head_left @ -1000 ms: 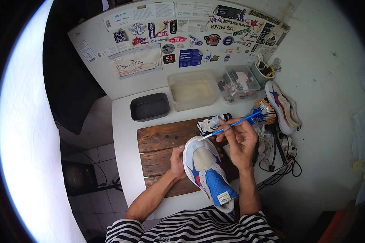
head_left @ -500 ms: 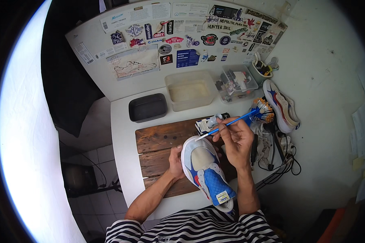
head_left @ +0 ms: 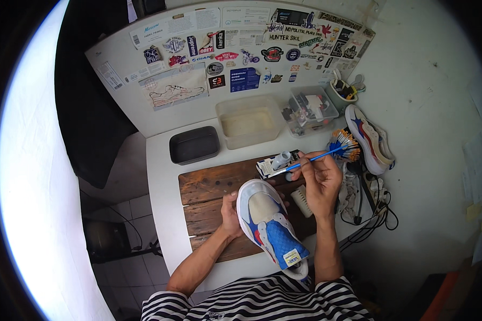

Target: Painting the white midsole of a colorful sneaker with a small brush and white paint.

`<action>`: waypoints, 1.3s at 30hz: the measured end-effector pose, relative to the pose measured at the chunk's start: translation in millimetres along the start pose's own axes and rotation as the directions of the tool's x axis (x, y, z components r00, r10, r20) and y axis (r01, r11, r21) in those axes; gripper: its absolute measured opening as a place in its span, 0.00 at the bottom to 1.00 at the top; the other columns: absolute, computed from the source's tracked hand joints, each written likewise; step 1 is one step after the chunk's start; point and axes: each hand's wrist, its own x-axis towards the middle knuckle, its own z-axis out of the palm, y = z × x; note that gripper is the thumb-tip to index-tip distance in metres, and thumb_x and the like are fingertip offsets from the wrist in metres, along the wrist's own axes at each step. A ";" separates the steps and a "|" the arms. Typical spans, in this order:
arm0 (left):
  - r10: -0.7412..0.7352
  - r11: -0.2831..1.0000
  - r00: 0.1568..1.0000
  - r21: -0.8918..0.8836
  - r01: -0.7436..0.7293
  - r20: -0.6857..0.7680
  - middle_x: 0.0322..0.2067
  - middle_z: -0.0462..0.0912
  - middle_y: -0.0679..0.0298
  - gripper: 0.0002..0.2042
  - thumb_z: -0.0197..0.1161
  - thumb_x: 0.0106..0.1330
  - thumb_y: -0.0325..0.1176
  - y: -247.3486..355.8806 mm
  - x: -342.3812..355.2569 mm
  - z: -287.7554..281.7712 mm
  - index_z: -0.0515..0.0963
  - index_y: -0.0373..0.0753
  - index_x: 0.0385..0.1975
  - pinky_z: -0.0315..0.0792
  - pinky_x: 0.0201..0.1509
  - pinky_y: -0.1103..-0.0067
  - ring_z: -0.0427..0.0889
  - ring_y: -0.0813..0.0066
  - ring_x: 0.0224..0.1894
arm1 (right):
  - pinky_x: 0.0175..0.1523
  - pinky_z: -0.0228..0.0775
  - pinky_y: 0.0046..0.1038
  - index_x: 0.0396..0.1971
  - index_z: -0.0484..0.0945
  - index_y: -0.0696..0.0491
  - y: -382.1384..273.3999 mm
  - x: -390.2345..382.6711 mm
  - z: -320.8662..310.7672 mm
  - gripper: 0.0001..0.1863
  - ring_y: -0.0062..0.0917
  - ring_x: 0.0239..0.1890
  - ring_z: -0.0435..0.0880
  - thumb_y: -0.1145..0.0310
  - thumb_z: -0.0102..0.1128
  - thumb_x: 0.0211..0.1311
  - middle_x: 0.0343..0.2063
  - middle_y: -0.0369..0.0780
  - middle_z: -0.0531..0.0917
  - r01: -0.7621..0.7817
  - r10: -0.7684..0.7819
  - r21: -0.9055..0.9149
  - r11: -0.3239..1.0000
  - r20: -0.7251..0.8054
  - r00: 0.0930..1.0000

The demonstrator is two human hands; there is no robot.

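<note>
Watching mid-frame, I see the left hand (head_left: 231, 218) gripping the shoe (head_left: 273, 231), the right hand (head_left: 323, 186) pinching the brush (head_left: 326, 154) clear of its toe; brushwork seems partway, coverage unclear.

Head view: left fisheye of a head-worn pair.
Looks down and forward across surface (head_left: 162, 179), close range; left hand (head_left: 231, 216) and right hand (head_left: 322, 184) mid-frame, stickered board (head_left: 235, 65) beyond.

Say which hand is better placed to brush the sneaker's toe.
Right, most likely: the right hand holds the blue paintbrush, its bristles near the toe of the sneaker, while the left hand is occupied supporting that shoe.
</note>
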 end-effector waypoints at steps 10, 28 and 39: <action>0.092 0.982 0.962 -0.136 -0.131 -0.256 0.59 0.76 0.41 0.41 0.45 0.65 0.62 36.0 -8.2 -26.3 0.68 0.30 0.65 0.72 0.66 0.50 0.75 0.37 0.63 | 0.42 0.77 0.21 0.44 0.78 0.62 14.4 13.2 -57.1 0.05 0.18 0.34 0.84 0.76 0.57 0.74 0.32 0.37 0.83 0.063 -0.093 -0.160 0.985 -0.187 0.978; 0.345 0.885 0.727 0.463 -0.041 -0.594 0.62 0.75 0.46 0.27 0.39 0.76 0.40 68.9 -37.1 -64.0 0.67 0.26 0.66 0.67 0.70 0.62 0.75 0.56 0.65 | 0.50 0.80 0.31 0.47 0.77 0.59 34.4 -12.6 -53.1 0.07 0.29 0.39 0.87 0.74 0.57 0.74 0.35 0.44 0.87 -0.049 0.157 0.315 0.948 -0.327 0.932; 0.725 -0.060 0.681 0.977 0.205 -0.099 0.45 0.85 0.52 0.16 0.58 0.74 0.33 86.8 -35.3 96.4 0.78 0.33 0.57 0.77 0.48 0.71 0.83 0.63 0.42 | 0.51 0.81 0.32 0.48 0.80 0.60 -3.8 -18.1 -39.2 0.09 0.29 0.43 0.88 0.76 0.60 0.72 0.40 0.47 0.87 0.162 -0.022 0.338 0.927 -0.381 0.924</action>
